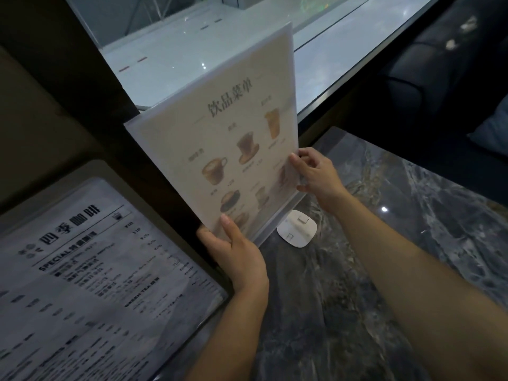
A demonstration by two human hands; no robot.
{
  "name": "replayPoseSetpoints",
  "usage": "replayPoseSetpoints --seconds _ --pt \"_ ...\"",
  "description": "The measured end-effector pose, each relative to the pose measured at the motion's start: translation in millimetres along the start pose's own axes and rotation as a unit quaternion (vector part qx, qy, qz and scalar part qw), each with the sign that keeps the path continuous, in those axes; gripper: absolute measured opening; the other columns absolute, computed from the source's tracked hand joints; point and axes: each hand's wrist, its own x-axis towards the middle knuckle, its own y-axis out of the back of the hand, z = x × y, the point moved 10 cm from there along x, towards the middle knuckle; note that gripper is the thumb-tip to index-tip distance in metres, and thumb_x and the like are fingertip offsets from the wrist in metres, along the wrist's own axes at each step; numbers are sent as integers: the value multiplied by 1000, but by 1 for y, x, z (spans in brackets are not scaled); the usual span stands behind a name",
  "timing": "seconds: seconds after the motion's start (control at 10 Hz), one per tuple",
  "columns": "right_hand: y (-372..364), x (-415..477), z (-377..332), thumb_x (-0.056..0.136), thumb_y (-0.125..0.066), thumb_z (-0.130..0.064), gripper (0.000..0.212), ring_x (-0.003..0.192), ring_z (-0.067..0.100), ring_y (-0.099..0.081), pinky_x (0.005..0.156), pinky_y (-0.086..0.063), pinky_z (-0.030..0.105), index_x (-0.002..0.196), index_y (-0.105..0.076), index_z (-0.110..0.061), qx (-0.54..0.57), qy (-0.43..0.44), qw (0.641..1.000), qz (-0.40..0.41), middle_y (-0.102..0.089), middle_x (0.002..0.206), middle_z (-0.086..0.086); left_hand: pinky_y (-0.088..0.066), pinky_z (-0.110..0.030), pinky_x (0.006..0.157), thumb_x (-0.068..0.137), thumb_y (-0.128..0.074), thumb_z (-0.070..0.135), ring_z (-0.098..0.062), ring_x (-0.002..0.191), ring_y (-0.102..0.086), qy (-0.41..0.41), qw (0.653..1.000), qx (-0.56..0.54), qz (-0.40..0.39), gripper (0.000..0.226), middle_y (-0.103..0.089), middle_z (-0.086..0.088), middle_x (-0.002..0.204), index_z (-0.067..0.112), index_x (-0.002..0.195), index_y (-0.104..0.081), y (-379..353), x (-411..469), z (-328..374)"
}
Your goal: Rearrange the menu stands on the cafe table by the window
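Note:
A clear acrylic menu stand with a cream drinks menu showing coffee cups stands tilted near the window, its base at the marble table's far edge. My left hand grips its lower left corner, thumb on the front. My right hand pinches its right edge near the bottom. A second menu stand with a grey black-and-white menu leans at the left, closer to me and partly out of frame.
A small white rounded-square holder lies on the dark marble table just right of the held stand's base. The window sill runs behind. A dark sofa with a blue cushion sits at the right.

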Motion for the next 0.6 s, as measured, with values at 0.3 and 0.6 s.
replayPoseSetpoints --seconds 0.3,0.6 --pt "5 -2 2 82 -58 -44 3 72 -2 -61 56 -50 19 83 -61 -42 -17 13 1000 2 -63 80 -16 -38 -3 70 88 -57 25 -11 111 -44 98 994 40 -28 60 -33 1 126 19 138 -24 -3 -20 -31" --pt "6 -5 12 78 -59 -53 45 102 14 -57 82 -48 32 116 -52 -31 -60 5 998 -3 -61 112 -2 -30 -32 104 84 -63 23 -20 127 -38 237 970 35 -48 68 -30 -1 145 26 141 -24 -2 -51 -56"
